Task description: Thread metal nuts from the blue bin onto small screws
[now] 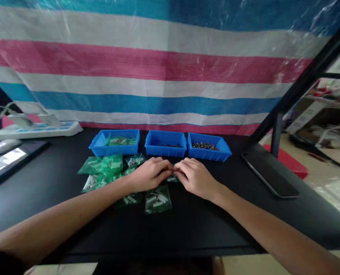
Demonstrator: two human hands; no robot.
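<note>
My left hand (152, 173) and my right hand (197, 177) meet at the middle of the black table, fingertips pinched close together. Between and just under the fingers shows part of a small clear bag (173, 178), which both hands appear to grip at its top edge. Several small green-tinted bags with pale parts (108, 165) lie in a pile to the left, partly under my left forearm. One flat bag of white and metallic pieces (157, 199) rests just in front of my left hand.
Behind the hands stand three blue trays: left with green bags (98, 149), middle with dark small parts (164, 150), right with metal parts (206, 154). A phone (269, 173) lies right; a power strip (41, 131) and tablet-like device (12, 158) lie left.
</note>
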